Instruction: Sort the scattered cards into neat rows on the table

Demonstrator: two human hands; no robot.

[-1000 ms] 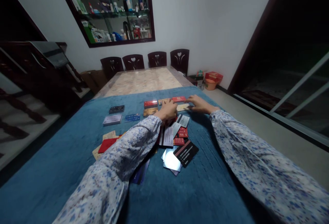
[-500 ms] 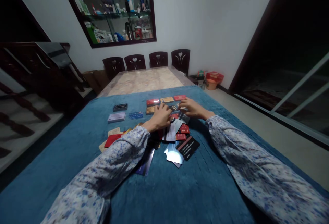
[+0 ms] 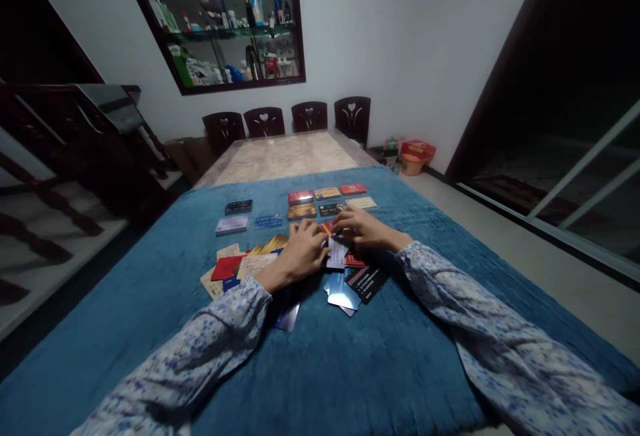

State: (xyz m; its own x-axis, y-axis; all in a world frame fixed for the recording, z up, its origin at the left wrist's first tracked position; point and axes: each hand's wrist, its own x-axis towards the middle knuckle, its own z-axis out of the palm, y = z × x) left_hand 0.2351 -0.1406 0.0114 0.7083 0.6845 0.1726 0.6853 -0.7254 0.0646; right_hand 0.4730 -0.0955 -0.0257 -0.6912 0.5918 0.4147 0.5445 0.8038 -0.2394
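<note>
Near the middle of the blue cloth lies a loose heap of plastic cards. My left hand (image 3: 303, 251) bends over its left part, fingers curved and a little apart, fingertips touching the cards. A white card (image 3: 336, 253) shows between both hands. My right hand (image 3: 367, 228) pinches the edge of a dark card (image 3: 339, 233) at the top of the heap; its thumb is partly hidden. Below the hands lie a light blue card (image 3: 344, 291) and a black card (image 3: 367, 283). A red card (image 3: 228, 268) and several beige and gold ones spread left of my left hand.
Beyond the heap, cards lie in rows: a red stack (image 3: 301, 197), a yellow card (image 3: 327, 193), another red card (image 3: 353, 189), and a cream card (image 3: 362, 203). A black stack (image 3: 239, 207), a white stack (image 3: 233, 225) and a blue card (image 3: 269, 222) stand left.
Both hands have drawn back towards me from the rows, the left one also moving left. The cream and black cards in the near row now show more fully.
</note>
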